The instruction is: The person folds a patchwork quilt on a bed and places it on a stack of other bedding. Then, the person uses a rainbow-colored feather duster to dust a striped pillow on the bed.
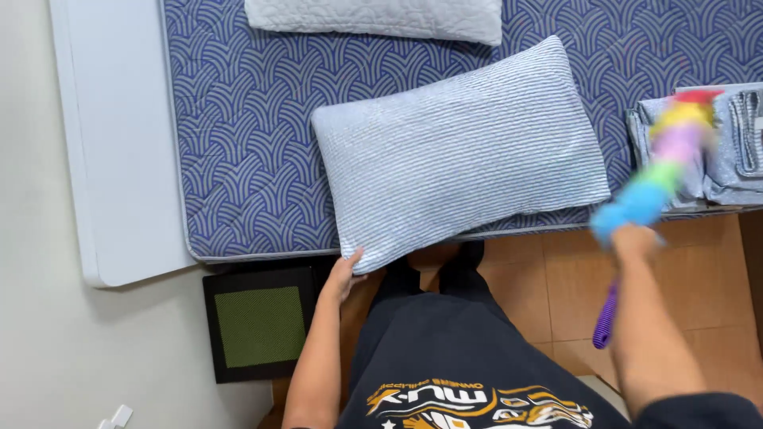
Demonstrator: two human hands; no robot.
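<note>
A grey striped pillow (465,151) lies tilted on the blue patterned mattress (238,135), its near corner hanging over the mattress edge. My left hand (343,276) grips that near corner from below. My right hand (633,238) is closed around a rainbow-coloured duster (664,171), blurred with motion, whose fluffy head points up over the mattress edge; its purple handle (606,316) sticks out below my wrist.
A white quilted pillow (373,17) lies at the head of the mattress. Folded grey clothes (727,143) sit at the right edge. A white board (111,135) runs along the left side. A black-framed green pad (258,324) lies on the floor.
</note>
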